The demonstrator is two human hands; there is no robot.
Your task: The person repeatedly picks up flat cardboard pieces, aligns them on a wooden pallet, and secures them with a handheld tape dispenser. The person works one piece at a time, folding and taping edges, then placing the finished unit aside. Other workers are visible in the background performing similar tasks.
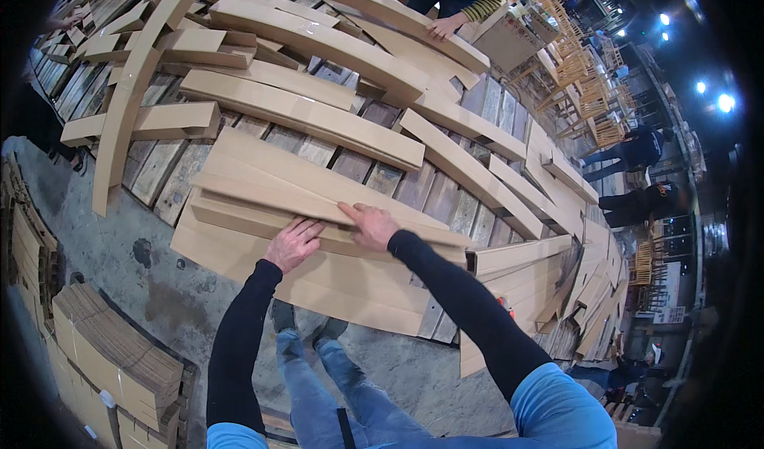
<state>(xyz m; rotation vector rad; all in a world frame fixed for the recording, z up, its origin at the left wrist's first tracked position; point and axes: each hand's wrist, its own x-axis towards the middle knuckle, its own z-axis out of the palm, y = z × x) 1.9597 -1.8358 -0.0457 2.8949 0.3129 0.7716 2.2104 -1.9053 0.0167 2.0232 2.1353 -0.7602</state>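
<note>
A long, narrow cardboard box (pixel 255 220), partly folded, lies in front of me on a flat cardboard sheet (pixel 350 294). One long flap stands up along it. My left hand (pixel 294 243) grips the box near its middle, fingers together over the folded edge. Just to the right, my right hand (pixel 371 226) is closed on the upper flap, its index finger along the cardboard. The thumbs and the undersides of both hands are mostly hidden.
Several finished long boxes (pixel 302 119) lie across the wooden slat table (pixel 177 174). Across it, a co-worker's hand (pixel 446 26) rests on another box. Stacked flat cardboard (pixel 119 349) stands on the floor at lower left. More people and wooden chairs (pixel 585 71) are at right.
</note>
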